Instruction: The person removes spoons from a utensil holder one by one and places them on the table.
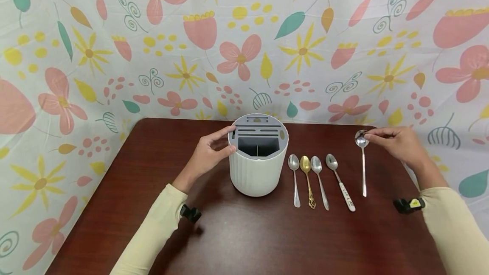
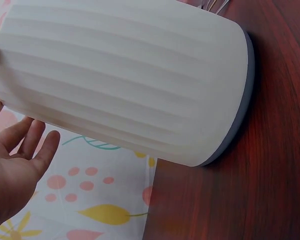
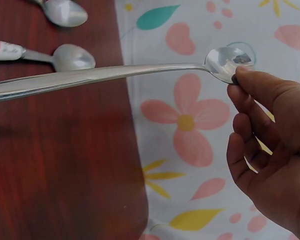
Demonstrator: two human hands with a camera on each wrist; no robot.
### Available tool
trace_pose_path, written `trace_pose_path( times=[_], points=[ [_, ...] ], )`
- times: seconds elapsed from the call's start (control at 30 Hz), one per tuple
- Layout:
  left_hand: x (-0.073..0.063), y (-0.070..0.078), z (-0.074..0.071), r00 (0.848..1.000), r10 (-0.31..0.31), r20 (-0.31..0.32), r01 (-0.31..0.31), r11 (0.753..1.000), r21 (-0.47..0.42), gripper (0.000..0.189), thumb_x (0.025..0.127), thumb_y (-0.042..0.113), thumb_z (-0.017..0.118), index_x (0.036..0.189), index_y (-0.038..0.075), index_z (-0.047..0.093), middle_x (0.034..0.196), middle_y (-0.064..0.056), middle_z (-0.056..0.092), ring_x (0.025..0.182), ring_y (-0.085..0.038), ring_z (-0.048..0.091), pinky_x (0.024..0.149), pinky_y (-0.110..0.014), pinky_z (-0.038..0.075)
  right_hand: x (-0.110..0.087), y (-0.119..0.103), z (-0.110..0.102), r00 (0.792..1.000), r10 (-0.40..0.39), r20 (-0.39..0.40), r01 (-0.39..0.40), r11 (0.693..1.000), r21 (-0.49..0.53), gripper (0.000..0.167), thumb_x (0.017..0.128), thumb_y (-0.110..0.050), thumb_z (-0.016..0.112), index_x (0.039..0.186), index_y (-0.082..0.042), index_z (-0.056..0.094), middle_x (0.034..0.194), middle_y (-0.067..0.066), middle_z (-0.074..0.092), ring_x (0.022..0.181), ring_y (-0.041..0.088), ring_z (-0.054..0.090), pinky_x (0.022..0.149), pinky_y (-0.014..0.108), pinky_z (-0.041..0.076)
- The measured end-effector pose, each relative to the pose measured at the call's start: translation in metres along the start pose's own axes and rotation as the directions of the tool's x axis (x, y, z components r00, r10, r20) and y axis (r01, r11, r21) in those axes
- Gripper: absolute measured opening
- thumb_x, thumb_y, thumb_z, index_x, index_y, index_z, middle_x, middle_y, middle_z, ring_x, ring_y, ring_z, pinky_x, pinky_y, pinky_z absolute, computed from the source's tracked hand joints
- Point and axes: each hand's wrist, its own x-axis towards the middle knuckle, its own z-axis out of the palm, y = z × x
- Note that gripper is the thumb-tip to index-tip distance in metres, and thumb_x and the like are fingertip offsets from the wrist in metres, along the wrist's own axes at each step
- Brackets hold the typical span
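A white ribbed utensil holder (image 1: pixel 257 175) with a grey slotted top stands upright on the table. My left hand (image 1: pixel 210 150) rests thumb and forefinger against the left side of its rim, spread apart. In the left wrist view, the other fingers (image 2: pixel 27 140) sit loosely bent beside the ribbed wall. My right hand (image 1: pixel 397 143) pinches a silver spoon (image 1: pixel 363 169) by its bowl between thumb and forefinger. That spoon's handle points toward me, and in the right wrist view it spans above the tabletop. Nearest to it lies a spoon with a white patterned handle (image 1: pixel 345 194).
Left of that spoon lie a silver spoon (image 1: pixel 321 181), a gold spoon with an ornate handle (image 1: pixel 307 179) and another silver spoon (image 1: pixel 295 181), bowls facing away. The dark wooden table (image 1: pixel 244 237) ends at a floral cloth backdrop (image 1: pixel 244 33).
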Motion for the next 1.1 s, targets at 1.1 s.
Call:
trace_pose_path(
  times=[1.1],
  points=[
    [0.0,-0.001,0.001,1.0,0.022,-0.013,-0.022,1.0,0.016,0.055,0.095,0.019,0.075,0.147,0.023,0.058,0.151,0.003,0.054,0.134,-0.02,0.055,0.108,-0.059,0.045,-0.019,0.052,0.047,0.994,-0.013,-0.109,0.012,1.0,-0.01,0.026,0.092,-0.032,0.079,0.104,-0.01,0.082,0.086,-0.038,0.064,0.078,-0.015,0.056,0.061,0.011,0.043]
  ],
)
